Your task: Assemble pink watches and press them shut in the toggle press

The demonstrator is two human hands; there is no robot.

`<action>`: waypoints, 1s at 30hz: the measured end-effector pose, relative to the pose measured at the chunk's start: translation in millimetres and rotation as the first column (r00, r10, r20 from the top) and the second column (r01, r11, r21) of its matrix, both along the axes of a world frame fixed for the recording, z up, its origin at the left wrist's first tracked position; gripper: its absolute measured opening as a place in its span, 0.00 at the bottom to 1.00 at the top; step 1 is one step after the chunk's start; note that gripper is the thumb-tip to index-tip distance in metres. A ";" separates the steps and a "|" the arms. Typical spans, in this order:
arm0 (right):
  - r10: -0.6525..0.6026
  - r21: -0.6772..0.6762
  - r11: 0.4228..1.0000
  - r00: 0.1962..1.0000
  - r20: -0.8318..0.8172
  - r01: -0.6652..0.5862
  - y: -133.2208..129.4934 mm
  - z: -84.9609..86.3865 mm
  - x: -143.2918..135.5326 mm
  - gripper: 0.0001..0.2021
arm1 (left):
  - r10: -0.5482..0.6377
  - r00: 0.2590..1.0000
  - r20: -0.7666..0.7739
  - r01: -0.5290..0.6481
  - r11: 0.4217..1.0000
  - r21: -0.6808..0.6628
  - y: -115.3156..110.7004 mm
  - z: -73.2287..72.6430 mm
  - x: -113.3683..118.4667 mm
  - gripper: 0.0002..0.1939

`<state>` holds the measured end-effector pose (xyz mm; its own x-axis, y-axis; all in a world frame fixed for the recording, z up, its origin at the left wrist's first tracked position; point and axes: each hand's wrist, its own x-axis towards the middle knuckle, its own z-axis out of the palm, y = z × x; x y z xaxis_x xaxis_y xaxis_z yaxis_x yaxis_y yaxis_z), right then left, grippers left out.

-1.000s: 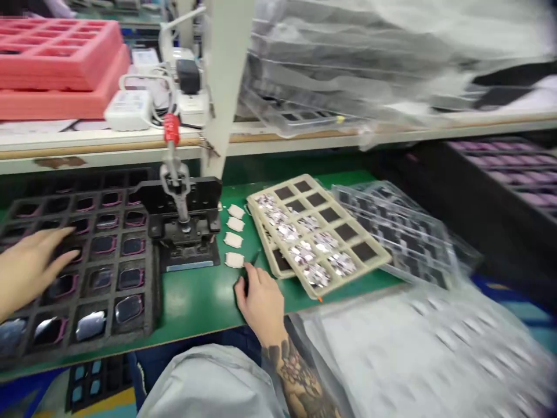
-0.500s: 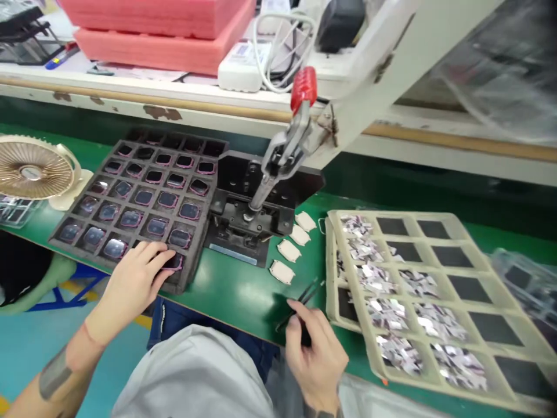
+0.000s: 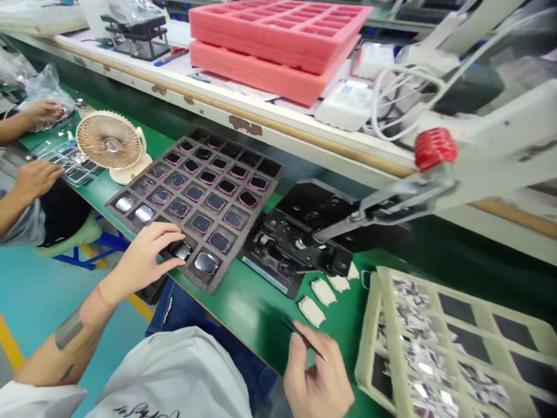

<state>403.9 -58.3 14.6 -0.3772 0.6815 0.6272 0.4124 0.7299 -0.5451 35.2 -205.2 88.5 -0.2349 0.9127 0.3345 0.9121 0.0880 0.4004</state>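
1. Spreading its thumb and fingers apart, the left hand [image 3: 145,258] is over a shiny, rounded-square dark piece [image 3: 183,251] in a front-edge compartment of the dark grey foam tray [image 3: 212,273]. Can't tell if the fingertips actually touch it.
2. Right hand [image 3: 322,374] has thin dark tweezers [image 3: 314,348] pinched between thumb and index finger, above the green tabletop [image 3: 235,302].
3. That foam tray is full of similar pieces, lots with pinkish rims. The beige round fan [image 3: 111,144] sits just past its far left corner.
4. Black metal press with a red-gripped lever [image 3: 278,247] is right beside the tray, and 4 off-white flat pieces [image 3: 311,312] lie in a row next to it.
5. Over on the right, 2 stacked cream plastic trays [image 3: 394,348], top compartments partly filled with small silvery bits.
6. Up on the white shelf [image 3: 300,125]: 2 stacked pink foam trays [image 3: 261,38].
7. Another person's hands [image 3: 38,179] are at the far left.
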 end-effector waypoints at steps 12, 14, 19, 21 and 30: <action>0.085 -0.219 0.969 0.986 -0.146 -0.116 -9.8 -8.0 -30.1 0.10 | -0.174 0.973 -0.153 0.120 0.943 -0.310 20.9 15.8 -18.5 0.12; 0.085 -0.259 0.957 0.982 -0.171 -0.128 -10.4 -8.6 -31.6 0.09 | -0.158 0.964 -0.213 0.090 0.950 -0.298 21.7 16.2 -17.9 0.10; -0.016 -0.316 0.946 0.967 -0.252 -0.067 -11.1 0.7 -29.2 0.07 | 0.070 0.980 0.187 -0.092 0.990 0.109 15.2 9.5 17.0 0.09; -0.087 -0.380 0.923 0.936 -0.342 -0.053 -12.5 8.9 -27.5 0.06 | 0.083 0.819 0.568 -0.203 0.967 0.153 17.3 5.5 55.0 0.09; -0.130 -0.393 0.908 0.796 -0.591 -0.143 -19.8 44.5 -24.6 0.09 | 0.065 -0.022 0.998 0.212 0.975 -0.059 78.8 -26.1 189.6 0.30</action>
